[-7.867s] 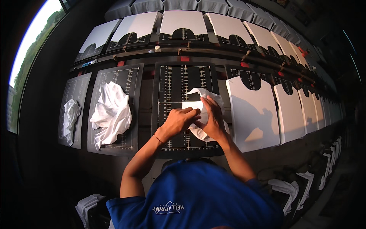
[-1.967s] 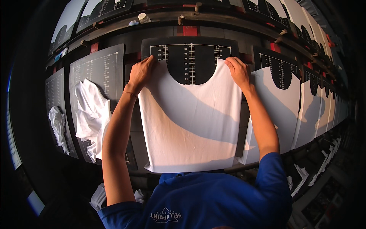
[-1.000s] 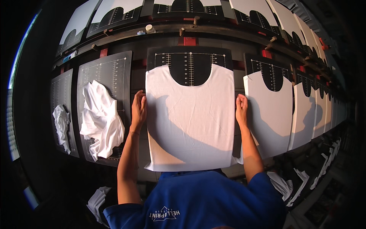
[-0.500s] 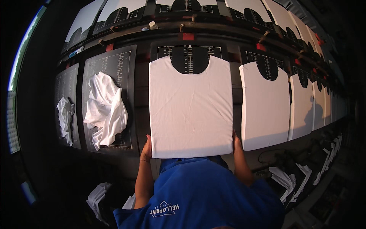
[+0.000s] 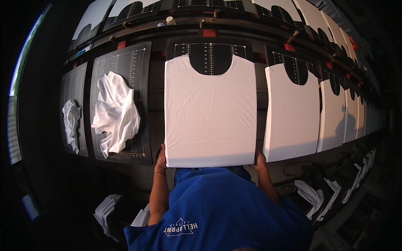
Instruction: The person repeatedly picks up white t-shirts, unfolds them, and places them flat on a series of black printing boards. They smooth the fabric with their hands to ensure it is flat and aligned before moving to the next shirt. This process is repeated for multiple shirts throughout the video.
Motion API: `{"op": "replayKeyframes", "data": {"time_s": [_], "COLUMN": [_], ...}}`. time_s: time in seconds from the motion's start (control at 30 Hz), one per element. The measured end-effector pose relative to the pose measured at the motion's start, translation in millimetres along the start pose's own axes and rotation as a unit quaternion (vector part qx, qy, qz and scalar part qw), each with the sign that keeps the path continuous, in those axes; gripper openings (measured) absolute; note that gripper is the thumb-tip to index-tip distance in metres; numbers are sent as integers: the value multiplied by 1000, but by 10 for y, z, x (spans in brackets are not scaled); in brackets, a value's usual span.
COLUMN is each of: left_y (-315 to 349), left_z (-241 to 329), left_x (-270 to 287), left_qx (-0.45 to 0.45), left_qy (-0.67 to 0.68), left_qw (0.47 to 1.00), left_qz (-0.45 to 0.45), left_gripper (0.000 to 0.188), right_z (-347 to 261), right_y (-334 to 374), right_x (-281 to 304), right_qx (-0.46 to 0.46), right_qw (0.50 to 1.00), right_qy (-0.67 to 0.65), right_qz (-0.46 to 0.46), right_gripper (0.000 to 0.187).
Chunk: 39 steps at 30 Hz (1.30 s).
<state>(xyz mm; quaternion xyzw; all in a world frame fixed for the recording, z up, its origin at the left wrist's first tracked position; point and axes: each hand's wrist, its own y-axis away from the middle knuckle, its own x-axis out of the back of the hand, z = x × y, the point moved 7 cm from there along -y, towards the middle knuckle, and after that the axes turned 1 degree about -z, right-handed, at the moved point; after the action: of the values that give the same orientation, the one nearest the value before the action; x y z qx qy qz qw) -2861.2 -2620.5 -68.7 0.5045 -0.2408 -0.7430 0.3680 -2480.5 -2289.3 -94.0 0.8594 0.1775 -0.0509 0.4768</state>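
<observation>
A white T-shirt (image 5: 210, 113) is stretched smooth over the board straight ahead of me, and its neckline curves round the bare black end of the board (image 5: 210, 58). At the near left corner, my left hand (image 5: 161, 158) is closed against the shirt's side edge. My right hand (image 5: 260, 160) grips the shirt at the near right corner. Both hands' fingers are partly hidden behind the edge. Light creases run across the fabric.
Crumpled white shirts lie on two dark boards, one nearer (image 5: 115, 113) and one farther left (image 5: 72, 123). A shirt-covered board (image 5: 292, 117) stands close on the right, with several more beyond. Behind runs a rail (image 5: 142, 30) carrying a small white-capped jar (image 5: 169, 20).
The view has tilted slightly, so the boards sit a little higher. My right hand has slid down the shirt's side toward the near corner. My left hand stays near its corner.
</observation>
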Motion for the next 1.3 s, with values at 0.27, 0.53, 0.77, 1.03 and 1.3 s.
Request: {"op": "replayKeyframes", "data": {"time_s": [0.27, 0.53, 0.77, 1.03, 1.3], "left_y": [10, 42, 1354, 1952, 1785], "left_z": [-28, -58, -1091, -2207, -1905], "left_x": [122, 434, 1648, 994, 681], "left_qx": [10, 37, -126, 52, 31], "left_qy": [2, -35, -83, -237, -232], "left_qw": [999, 989, 906, 895, 904], "left_qz": [38, 141, 396, 375, 359], "left_gripper": [78, 72, 41, 42, 37], "right_z": [-1482, -2462, 19, -1573, 357], "right_y": [589, -710, 673, -1117, 1020], "right_x": [-2577, -3462, -3881, -5832, -3330], "right_qx": [486, 559, 514, 642, 518], "right_qw": [535, 465, 183, 437, 191], "right_qy": [682, 679, 598, 615, 629], "right_qz": [-110, 103, -587, -139, -548], "right_gripper": [54, 66, 73, 85, 80]}}
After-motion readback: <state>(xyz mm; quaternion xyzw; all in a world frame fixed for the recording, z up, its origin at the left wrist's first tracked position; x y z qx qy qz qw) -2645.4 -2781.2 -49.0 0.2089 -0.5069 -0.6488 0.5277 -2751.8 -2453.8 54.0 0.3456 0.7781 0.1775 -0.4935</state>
